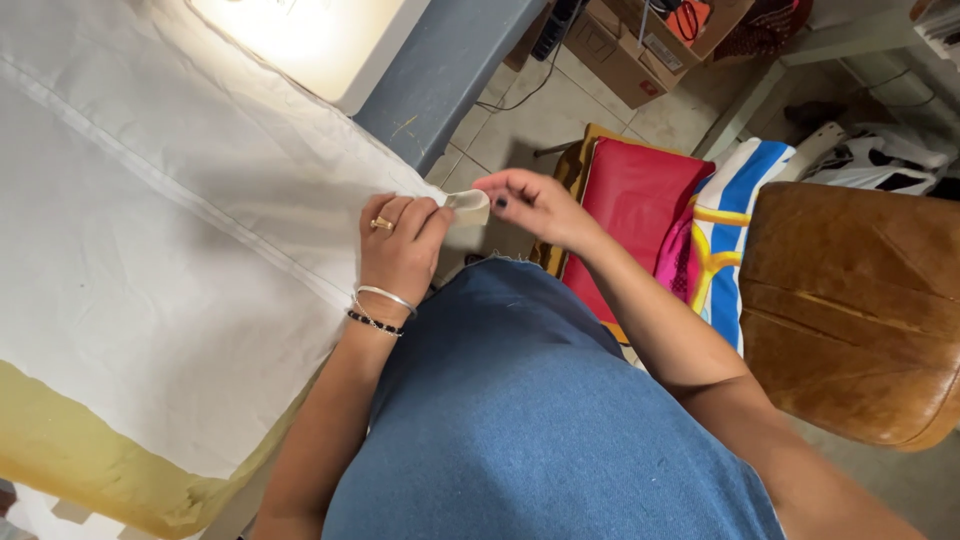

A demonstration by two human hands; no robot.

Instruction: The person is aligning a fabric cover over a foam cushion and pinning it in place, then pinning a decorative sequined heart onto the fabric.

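- A big white cloth (150,230) lay spread over the table (440,70) on the left side. A sewn line ran across it.
- The near end of the cloth had a yellow-green band (90,455).
- At the top, a bright white machine (310,35) stood on the blue-grey table, just past the cloth.
- The left hand (400,250) was closed on the edge of the white cloth. Its fingers were curled tight together. It wore a gold ring, and there were two bracelets on the wrist.
- A small pale strip (468,203) stuck out between the two hands, just off the table's edge. Both hands pinched it, the left hand at one end and the right hand at the other.
- The right hand (535,205) had its fingertips pressed together on the strip. One nail was painted dark.
- Below the hands was the person's blue denim lap (520,420).
- Next came a red cushion (635,200) and a bright striped cloth (725,230) in blue, white, yellow and pink.
- On the far right sat a brown leather seat (850,300).
- A cardboard box (630,50) stood on the tiled floor (520,125) at the top.
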